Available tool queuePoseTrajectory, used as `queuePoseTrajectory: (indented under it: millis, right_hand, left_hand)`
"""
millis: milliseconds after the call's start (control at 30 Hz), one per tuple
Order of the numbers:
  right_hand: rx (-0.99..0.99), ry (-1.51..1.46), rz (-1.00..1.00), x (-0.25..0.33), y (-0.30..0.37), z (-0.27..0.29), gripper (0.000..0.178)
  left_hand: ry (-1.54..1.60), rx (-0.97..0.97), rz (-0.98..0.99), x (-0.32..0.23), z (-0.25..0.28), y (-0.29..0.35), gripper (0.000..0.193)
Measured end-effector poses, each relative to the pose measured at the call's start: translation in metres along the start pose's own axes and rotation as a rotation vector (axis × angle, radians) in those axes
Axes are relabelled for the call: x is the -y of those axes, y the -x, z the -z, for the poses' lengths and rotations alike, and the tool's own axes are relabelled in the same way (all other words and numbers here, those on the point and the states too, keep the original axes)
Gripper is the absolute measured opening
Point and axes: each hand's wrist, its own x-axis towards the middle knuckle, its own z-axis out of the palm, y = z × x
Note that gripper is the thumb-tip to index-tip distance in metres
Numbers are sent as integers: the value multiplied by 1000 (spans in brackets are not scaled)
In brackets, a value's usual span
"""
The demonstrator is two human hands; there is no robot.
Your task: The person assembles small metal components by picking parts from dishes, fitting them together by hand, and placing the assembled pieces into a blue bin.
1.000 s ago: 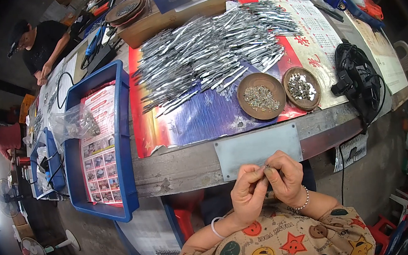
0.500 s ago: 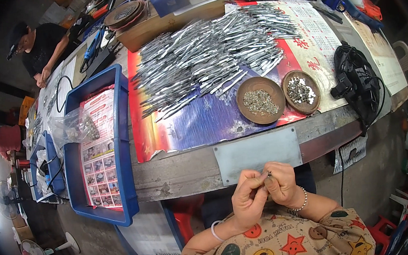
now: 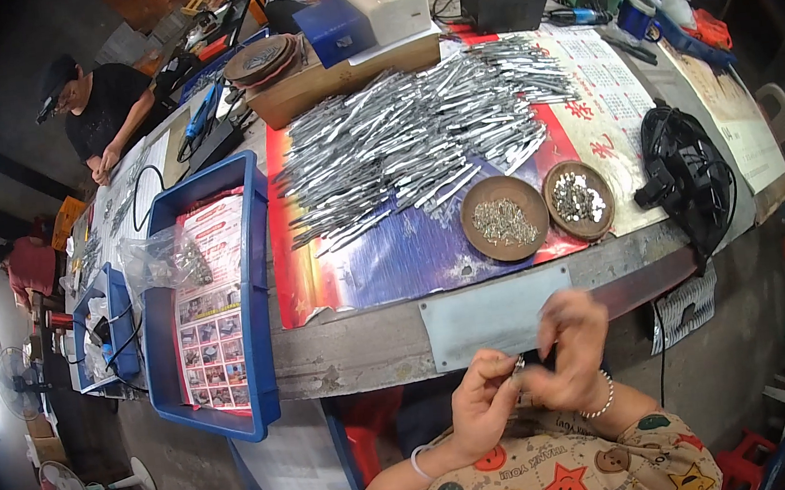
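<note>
Before the table's front edge, my left hand (image 3: pixel 482 406) pinches a small dark metal piece (image 3: pixel 520 363) between thumb and fingertips. The piece is too small to name. Close beside it, my right hand (image 3: pixel 571 351) is smeared by motion, its fingers raised and bent, so what it grips, if anything, does not show. Behind the hands, a pale plate (image 3: pixel 495 313) is fixed at the table edge. A round brown dish (image 3: pixel 508 249) holds small metal parts, and a second brown dish (image 3: pixel 584 232) holds small round silvery-white pieces.
Many thin grey metal strips (image 3: pixel 420 146) are heaped on the table. A blue tray (image 3: pixel 263 354) with printed sheets stands at left, a plastic bag (image 3: pixel 150 261) on it. Black cables (image 3: pixel 685 162) lie at right. A co-worker (image 3: pixel 105 108) sits at far left.
My right hand has lifted partly off the piece and moved a little right, fingers raised and blurred. My left hand keeps its pinch. The whole view has shifted slightly, and another person's arm shows at the top.
</note>
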Motion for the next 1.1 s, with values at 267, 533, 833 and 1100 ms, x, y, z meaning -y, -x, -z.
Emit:
queuePoseTrajectory:
  millis: [267,533,833,1100]
  right_hand:
    - [59,-59,4,-19,3,-9,64]
    - [-228,-112,-312,-21,-10,-8,72]
    - [76,25,29,-6,11,4,81]
    - [-203,-137,-130,-58,20,44,62]
  left_hand:
    - [56,-50,-27,1,2,-3,20]
    - [134,-21,-77,-1,6,-3,24]
    - [-1,-13,-71,3,3,-5,19]
    - [-77,-24,169,-18,17,-8,17]
